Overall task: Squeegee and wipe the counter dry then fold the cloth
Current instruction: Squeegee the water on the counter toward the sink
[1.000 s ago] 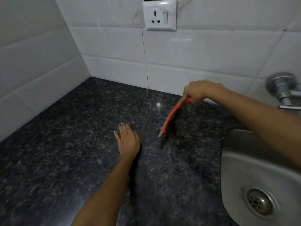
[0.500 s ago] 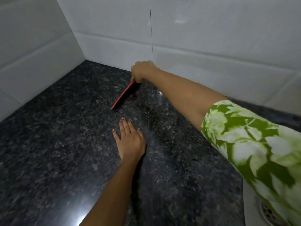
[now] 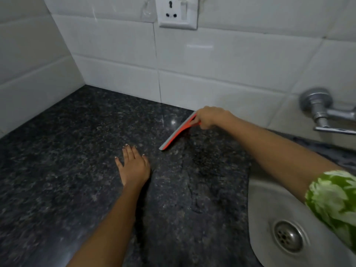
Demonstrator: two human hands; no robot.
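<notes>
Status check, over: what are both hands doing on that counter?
Right hand grips squeegee, blade edge on counter. Left hand flat, holding nothing. Nothing blocking toward sink. No cloth in view.

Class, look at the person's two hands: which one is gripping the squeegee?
The right hand, near the back wall, grips the orange squeegee. The left hand lies flat on the granite counter, holding nothing.

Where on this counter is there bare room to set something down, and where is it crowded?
Bare granite runs from the left hand out to the corner where the tiled walls meet, and down the near left of the counter. It is crowded between the squeegee gripped by the right hand and the sink, where wet streaks lie.
</notes>
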